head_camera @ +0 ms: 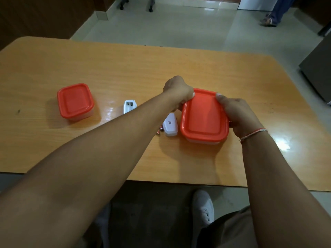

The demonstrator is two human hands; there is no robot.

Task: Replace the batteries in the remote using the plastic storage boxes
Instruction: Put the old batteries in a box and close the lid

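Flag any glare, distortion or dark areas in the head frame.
Head view: glare patches on the table, one near the right wrist, one by the remote; wide-angle bends the table's edges; the floor under the table is dim; left hand and right hand on the big box look sharp.

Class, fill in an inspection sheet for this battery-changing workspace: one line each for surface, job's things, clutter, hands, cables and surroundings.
Surface: orange wooden table, glossy, with small dark marks near both sides.
Job's things: large red-lidded box at right, lid on; small red-lidded box at left, lid on; white remote with its battery bay open, partly hidden by the left forearm; white battery cover; loose batteries beside the cover.
Clutter: nothing seen.
Hands: left hand and right hand both grip the large box's lid edges.
Cables: nothing seen.
Surroundings: tiled floor, chair castors, another person's foot far right.
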